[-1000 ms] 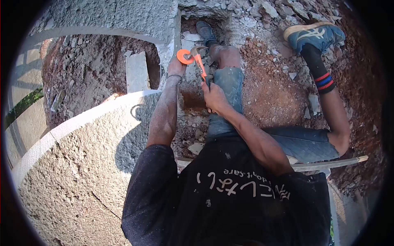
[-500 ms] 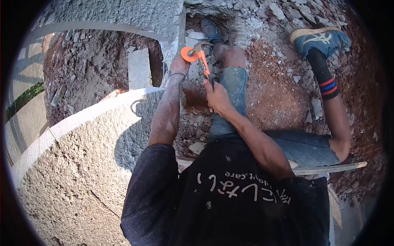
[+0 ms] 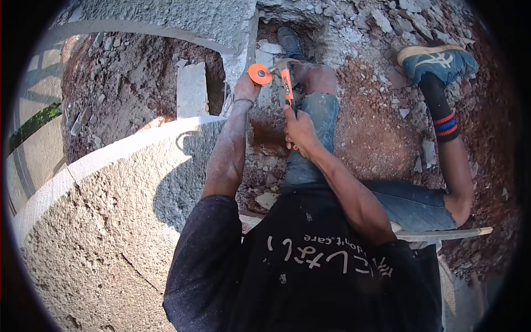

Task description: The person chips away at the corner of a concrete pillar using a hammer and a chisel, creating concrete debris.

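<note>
My left hand is closed around a chisel under its round orange hand guard, at the edge of the rough concrete. The guard covers the top of the hand, and the chisel's shaft and tip are hidden. In my right hand is a claw hammer with an orange and black handle, fingers wrapped round the grip. The hammer's head is just right of the chisel's dark struck end, with a small gap between them.
A rough concrete slab with a pale rim curves along the left. A flat grey block lies in the soil beyond it. My shoe is down in a dug pit. Broken rubble covers the upper right, and a wooden strip lies lower right.
The hammer's head has come away from the chisel's end, slightly to the right. The orange guard is tilted a little more toward me. The whole view has shifted slightly.
</note>
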Demonstrator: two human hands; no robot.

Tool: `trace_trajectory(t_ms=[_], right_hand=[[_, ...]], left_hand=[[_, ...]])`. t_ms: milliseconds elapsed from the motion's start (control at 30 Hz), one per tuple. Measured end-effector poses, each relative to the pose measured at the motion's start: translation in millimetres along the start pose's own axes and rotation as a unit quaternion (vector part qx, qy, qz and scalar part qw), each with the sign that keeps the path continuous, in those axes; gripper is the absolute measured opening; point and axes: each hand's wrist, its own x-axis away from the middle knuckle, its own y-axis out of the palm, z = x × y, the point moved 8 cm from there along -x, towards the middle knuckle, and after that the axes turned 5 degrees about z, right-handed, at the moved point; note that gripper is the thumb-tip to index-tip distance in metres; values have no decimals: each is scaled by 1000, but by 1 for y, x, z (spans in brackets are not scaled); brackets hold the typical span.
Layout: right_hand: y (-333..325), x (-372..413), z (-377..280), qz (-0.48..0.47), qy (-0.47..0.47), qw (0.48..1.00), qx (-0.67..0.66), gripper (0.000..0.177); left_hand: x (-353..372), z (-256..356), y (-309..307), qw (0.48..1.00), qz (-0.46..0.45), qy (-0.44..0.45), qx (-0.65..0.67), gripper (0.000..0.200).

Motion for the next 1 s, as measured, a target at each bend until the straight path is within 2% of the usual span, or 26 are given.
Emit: trace_trajectory(t_ms=[33, 100, 167, 200, 233, 300, 333, 367, 400, 433, 467, 500, 533, 633, 667, 733, 767, 833, 867, 933, 1000], right_hand=[[-18, 20, -18, -29, 69, 988, -134, 41], [-85, 25, -74, 67, -39, 965, -250, 43], [-160, 35, -138, 158, -183, 896, -371, 44], [-176, 18, -134, 158, -183, 897, -369, 44], [-193, 6, -143, 127, -234, 815, -514, 44], [-179, 4, -124, 188, -233, 775, -557, 44], [-131, 24, -100, 279, -186, 823, -458, 45], [-81, 14, -60, 211, -141, 926, -279, 46], [-28, 7, -19, 134, -128, 982, -11, 48], [24, 4, 21, 55, -160, 966, 196, 51], [7, 3, -6, 69, -172, 964, 191, 51], [-16, 9, -29, 15, -95, 992, 81, 50], [-30, 32, -28, -46, 16, 998, -31, 50], [-100, 22, -70, 67, -73, 977, -190, 43], [-125, 20, -88, 95, -102, 962, -236, 42], [-161, 14, -99, 117, -121, 946, -276, 41], [-173, 13, -99, 116, -125, 946, -276, 41], [-195, 14, -92, 142, -114, 939, -291, 41], [-199, 16, -87, 141, -114, 940, -288, 41], [-198, 16, -71, 135, -101, 945, -281, 42], [-189, 19, -56, 122, -76, 954, -263, 42]], left_hand=[[11, -3, 0, 1000, 11, -4, 6, 28], [10, -8, 1, 999, -7, -45, -20, 29], [8, -10, 5, 998, -34, -41, -30, 28], [7, -13, 8, 998, -31, -41, -34, 28], [8, -12, 7, 998, -31, -44, -33, 28], [9, -9, 3, 998, -27, -52, -36, 28], [7, -10, -1, 998, -25, -52, -37, 28], [6, -7, -1, 999, -25, -39, -18, 28], [9, -2, 2, 999, -32, -24, 1, 27], [22, -2, 9, 999, -41, -19, -1, 27], [12, -1, 10, 1000, 0, 3, 9, 26], [6, -4, 6, 999, 48, 9, 19, 25], [11, -6, 8, 999, 15, -33, -25, 26], [31, 14, 11, 998, -25, -41, -43, 28], [45, 37, 13, 993, -93, 0, -74, 32], [81, 56, 26, 988, -75, 134, -30, 37], [93, 58, 25, 988, -70, 134, -30, 37], [106, 59, 6, 993, 39, 110, 28, 43], [107, 42, -4, 991, 74, 28, 105, 43], [98, 15, -35, 961, 207, -47, 176, 41], [82, -11, -81, 923, 346, -83, 147, 31]])
